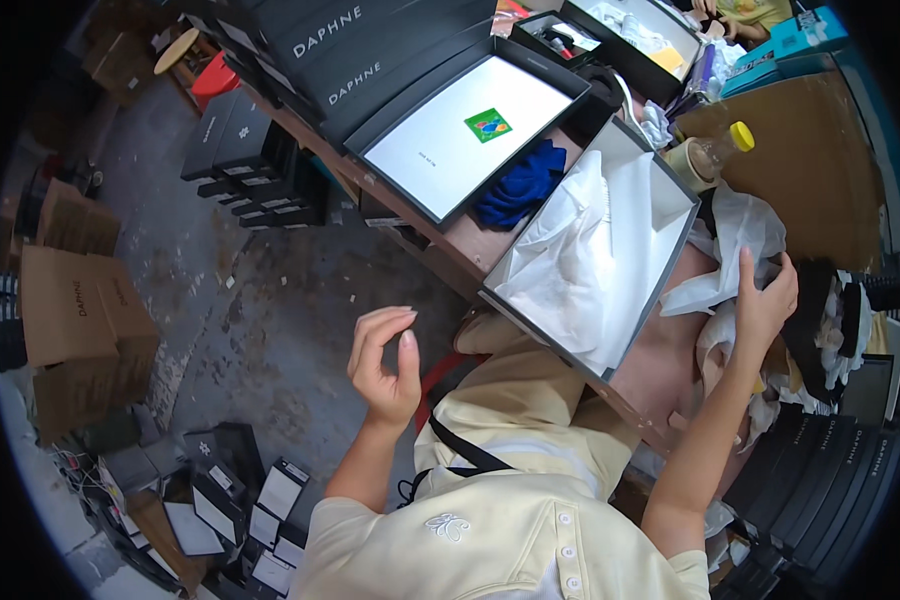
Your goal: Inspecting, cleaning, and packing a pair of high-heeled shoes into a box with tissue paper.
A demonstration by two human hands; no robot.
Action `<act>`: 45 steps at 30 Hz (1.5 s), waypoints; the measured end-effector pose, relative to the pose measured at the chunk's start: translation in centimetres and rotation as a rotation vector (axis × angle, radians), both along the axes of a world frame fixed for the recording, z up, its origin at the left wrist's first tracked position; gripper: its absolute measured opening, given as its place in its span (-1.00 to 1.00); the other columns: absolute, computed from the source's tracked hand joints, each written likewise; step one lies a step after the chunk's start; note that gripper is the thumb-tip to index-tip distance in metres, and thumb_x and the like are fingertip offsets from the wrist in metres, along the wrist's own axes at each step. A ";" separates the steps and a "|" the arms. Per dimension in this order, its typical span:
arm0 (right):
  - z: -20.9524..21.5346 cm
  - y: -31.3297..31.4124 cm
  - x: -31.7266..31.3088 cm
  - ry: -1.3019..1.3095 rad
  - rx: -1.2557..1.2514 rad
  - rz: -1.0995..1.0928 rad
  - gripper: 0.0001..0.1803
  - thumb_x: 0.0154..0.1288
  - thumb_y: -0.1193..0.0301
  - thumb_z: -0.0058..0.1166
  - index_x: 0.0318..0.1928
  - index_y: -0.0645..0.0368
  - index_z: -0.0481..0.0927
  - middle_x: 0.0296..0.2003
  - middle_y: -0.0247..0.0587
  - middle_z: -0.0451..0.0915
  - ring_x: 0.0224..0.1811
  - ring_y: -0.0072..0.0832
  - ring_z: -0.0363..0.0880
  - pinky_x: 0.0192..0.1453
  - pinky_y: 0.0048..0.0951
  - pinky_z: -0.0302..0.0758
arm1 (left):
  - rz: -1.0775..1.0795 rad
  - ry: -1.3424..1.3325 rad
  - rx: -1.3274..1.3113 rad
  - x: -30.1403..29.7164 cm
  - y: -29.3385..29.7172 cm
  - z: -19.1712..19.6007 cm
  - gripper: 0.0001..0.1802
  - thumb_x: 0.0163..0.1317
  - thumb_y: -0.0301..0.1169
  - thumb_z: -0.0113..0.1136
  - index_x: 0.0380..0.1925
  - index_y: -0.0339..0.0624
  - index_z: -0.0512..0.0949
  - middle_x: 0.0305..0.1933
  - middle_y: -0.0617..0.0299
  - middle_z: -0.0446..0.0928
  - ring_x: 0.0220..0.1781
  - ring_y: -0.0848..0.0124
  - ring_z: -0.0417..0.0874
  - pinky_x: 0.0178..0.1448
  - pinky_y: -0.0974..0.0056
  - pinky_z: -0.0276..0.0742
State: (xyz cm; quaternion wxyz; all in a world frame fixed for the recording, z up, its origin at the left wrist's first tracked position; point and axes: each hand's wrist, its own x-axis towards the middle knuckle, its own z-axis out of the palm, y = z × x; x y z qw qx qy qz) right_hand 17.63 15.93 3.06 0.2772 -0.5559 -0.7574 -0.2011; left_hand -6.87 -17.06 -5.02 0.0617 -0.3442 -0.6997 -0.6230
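Shirt collar (490,530) nearest; hands over cluttered bench (460,245).
Left hand (385,365) curled, empty; right hand (765,300) grips white paper (740,235), its fingertips partly hidden.

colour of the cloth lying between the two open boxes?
Dark blue cloth, clearest in the head view.

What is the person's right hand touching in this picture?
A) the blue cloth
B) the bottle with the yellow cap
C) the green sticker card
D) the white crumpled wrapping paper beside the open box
D: the right hand rests on the white crumpled wrapping paper, beside the open box; the left hand is raised and empty.
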 end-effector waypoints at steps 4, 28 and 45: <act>-4.8 3.3 1.1 -0.021 -0.402 -0.242 -0.23 -0.04 0.03 0.19 0.12 0.23 0.34 -0.02 0.15 0.46 0.04 0.01 0.43 0.11 -0.10 0.34 | -0.091 0.045 0.104 -0.3 2.3 1.6 -0.86 0.04 -0.66 0.03 -0.36 -0.36 0.52 -0.33 0.04 0.54 -0.31 0.23 0.58 -0.18 0.29 0.49; 9.6 -10.3 3.5 0.276 -0.270 0.853 -0.96 -0.06 0.61 -0.06 -0.53 0.23 0.39 -0.25 0.00 0.52 0.03 -0.05 0.40 0.11 -0.19 0.27 | -1.506 -0.602 -0.062 1.7 17.6 13.1 -0.76 0.17 -0.37 0.17 -0.21 -0.28 0.55 -0.37 0.25 0.58 -0.42 0.57 0.54 -0.38 0.48 0.45; 13.6 -10.5 14.8 0.657 -0.522 0.629 -0.69 0.35 0.48 -0.28 0.01 0.39 0.37 0.16 0.04 0.28 0.25 -0.16 0.21 0.36 -0.16 0.08 | -0.423 -0.033 0.576 15.0 12.3 10.7 -0.73 -0.13 -0.43 0.09 -0.39 -0.39 0.50 -0.21 0.03 0.37 -0.27 0.21 0.48 -0.45 0.33 0.44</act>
